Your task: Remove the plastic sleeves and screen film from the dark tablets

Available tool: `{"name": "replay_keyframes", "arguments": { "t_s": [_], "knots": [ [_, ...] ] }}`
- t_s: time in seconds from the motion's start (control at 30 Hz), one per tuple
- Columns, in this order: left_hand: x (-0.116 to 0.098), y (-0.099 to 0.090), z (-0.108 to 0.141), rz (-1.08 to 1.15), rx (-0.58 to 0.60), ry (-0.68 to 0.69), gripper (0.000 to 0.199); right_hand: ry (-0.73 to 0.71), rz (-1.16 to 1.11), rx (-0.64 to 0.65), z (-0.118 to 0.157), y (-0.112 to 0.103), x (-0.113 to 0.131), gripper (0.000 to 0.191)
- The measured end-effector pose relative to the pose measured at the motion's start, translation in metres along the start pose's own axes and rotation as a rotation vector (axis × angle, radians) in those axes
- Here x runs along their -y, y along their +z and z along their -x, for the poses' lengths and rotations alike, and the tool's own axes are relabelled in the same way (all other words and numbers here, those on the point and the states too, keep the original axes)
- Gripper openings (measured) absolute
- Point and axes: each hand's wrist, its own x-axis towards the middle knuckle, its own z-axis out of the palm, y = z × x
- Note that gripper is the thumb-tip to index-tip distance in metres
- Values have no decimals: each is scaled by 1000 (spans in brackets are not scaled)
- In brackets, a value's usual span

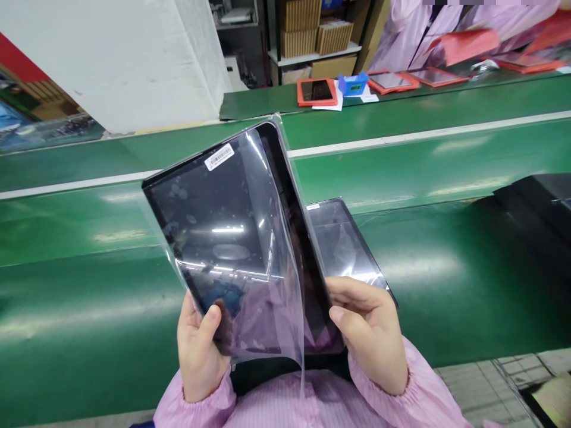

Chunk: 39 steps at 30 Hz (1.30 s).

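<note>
My hands hold up a black-screened tablet (223,226) inside a loose clear plastic sleeve (279,297), tilted towards me. A white barcode label (219,157) sits near its top edge. My left hand (200,351) grips the lower left side, thumb on the front. My right hand (368,330) curls around the lower right side. Behind those fingers, a second dark tablet (345,244) in film lies partly hidden, and I cannot tell whether my right hand holds it too.
Green conveyor belts (446,238) with a white strip run across the view. A black object (535,202) lies at the right. Beyond, orange-framed tablets (316,93) and a blue bin (352,84) stand on a far belt, near a co-worker's lilac smock (414,41). Cardboard boxes (298,15) fill shelves.
</note>
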Motion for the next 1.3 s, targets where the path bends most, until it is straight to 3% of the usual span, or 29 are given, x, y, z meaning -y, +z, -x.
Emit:
{"name": "replay_keyframes", "arguments": {
  "t_s": [0.5,1.3],
  "knots": [
    [3,1,-1,-11,-50,-52,63,1,67,-52,-7,2,0,40],
    [6,0,-1,-11,4,-29,57,38,17,-11,-7,1,-2,45]
  ]
}}
